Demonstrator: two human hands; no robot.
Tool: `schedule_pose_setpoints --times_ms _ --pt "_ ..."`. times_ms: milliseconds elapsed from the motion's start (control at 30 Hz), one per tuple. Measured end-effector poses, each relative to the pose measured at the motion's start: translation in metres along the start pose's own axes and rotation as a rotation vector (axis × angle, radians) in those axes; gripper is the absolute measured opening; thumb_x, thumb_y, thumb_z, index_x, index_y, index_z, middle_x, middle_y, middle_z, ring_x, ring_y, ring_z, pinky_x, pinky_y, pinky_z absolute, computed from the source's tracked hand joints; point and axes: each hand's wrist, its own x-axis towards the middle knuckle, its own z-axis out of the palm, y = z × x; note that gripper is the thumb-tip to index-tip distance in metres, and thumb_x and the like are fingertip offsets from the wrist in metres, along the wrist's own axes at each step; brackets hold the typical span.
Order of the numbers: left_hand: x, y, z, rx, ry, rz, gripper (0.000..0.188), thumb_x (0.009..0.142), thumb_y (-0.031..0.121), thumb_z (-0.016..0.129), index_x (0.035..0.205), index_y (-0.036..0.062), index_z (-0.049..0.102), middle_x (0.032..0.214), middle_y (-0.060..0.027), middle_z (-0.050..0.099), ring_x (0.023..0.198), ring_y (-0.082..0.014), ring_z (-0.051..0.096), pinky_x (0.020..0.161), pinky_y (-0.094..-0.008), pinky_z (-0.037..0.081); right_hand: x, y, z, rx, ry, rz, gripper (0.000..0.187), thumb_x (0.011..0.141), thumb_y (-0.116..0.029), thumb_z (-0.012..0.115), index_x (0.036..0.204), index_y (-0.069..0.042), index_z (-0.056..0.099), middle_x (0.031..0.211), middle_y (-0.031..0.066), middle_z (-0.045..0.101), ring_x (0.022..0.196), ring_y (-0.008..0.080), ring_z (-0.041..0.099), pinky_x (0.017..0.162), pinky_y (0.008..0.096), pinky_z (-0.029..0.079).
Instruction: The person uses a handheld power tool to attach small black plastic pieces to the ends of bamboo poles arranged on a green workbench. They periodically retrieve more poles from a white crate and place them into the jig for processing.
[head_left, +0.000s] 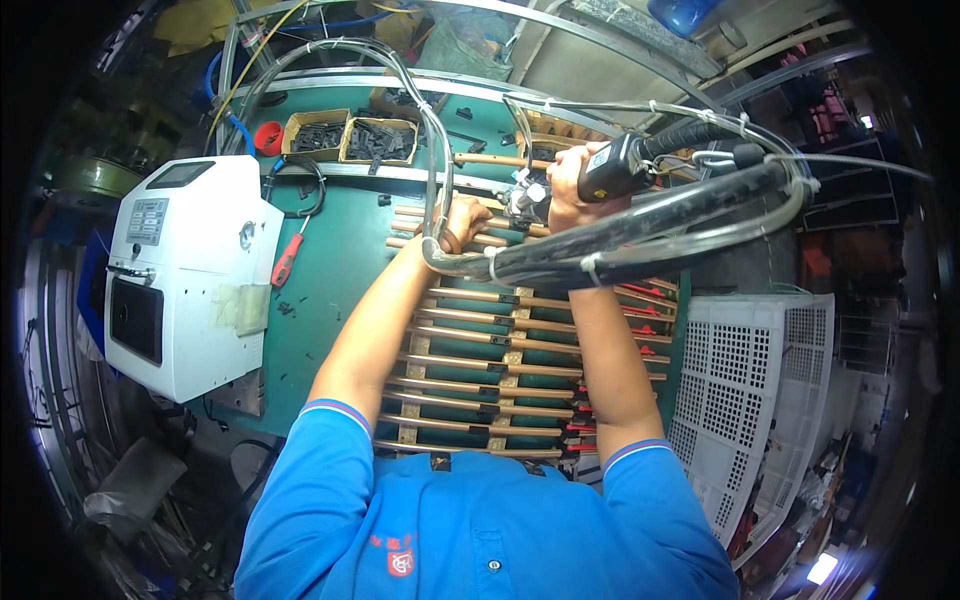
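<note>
Rods (460, 315) lie left-to-right across the surface's (335, 235) right half; left hand (463, 222) nearer, at the far rods, pinch unclear; right hand (570, 188) wrapped round the black power tool (612, 170).

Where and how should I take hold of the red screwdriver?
Grip the red screwdriver by its thick handle, probably from above and the right: it lies on the green table, with the white machine close on its left.
</note>
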Motion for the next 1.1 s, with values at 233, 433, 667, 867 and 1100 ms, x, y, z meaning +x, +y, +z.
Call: schedule_pose_setpoints --times_ms 233,433,667,867,1100 --pt "0.004 -0.04 0.019 -0.128 0.098 0.153 0.011 0.072 0.005 0.07 0.083 0.0041 0.067 0.075 -0.0129 0.06 0.075 -0.0315 0.061 0.066 -0.0411 0.049 0.014 0.009 0.017 -0.769 0.279 -0.112 0.03 0.082 -0.001 0.065 0.108 -0.001 0.051 0.098 0.009 0.057 0.088 0.0167 0.059 0.08 0.03 0.053" --pt "-0.004 -0.044 0.012 -0.313 0.12 0.047 0.014 0.073 0.005 0.069 0.086 0.0038 0.067 0.079 -0.013 0.061 0.077 -0.0318 0.062 0.068 -0.0398 0.049 0.005 0.015 -0.004 -0.792 0.246 -0.122 0.03 0.08 -0.014 0.068 0.103 -0.002 0.053 0.089 0.0059 0.059 0.081 0.0158 0.059 0.077 0.0302 0.051" --pt "0.001 0.003 0.004 -0.173 0.141 0.21 0.015 0.072 0.01 0.071 0.086 0.0033 0.068 0.078 -0.0133 0.063 0.077 -0.0316 0.063 0.07 -0.0398 0.05 0.002 0.009 -0.021 -1.131 0.227 -0.233 0.035 0.078 -0.027 0.072 0.1 -0.004 0.057 0.087 0.0064 0.061 0.078 0.0192 0.061 0.075 0.032 0.051" --pt "-0.001 -0.057 0.019 -0.385 0.089 -0.02 0.015 0.072 0.005 0.07 0.087 0.0043 0.068 0.08 -0.0127 0.063 0.077 -0.0318 0.062 0.07 -0.0403 0.05 0.009 0.015 -0.001 -0.781 0.171 -0.136 0.04 0.081 -0.014 0.07 0.114 -0.001 0.053 0.099 0.0079 0.059 0.089 0.0147 0.06 0.081 0.0298 0.054" --pt "-0.007 -0.028 0.017 -0.512 0.044 -0.192 0.015 0.073 0.007 0.071 0.087 0.0055 0.068 0.08 -0.0115 0.062 0.08 -0.0311 0.062 0.071 -0.0398 0.05 0.006 0.003 0.0 -0.748 0.142 -0.081 0.03 0.088 -0.017 0.063 0.112 -0.004 0.051 0.099 0.0074 0.059 0.092 0.0159 0.059 0.082 0.0326 0.054"
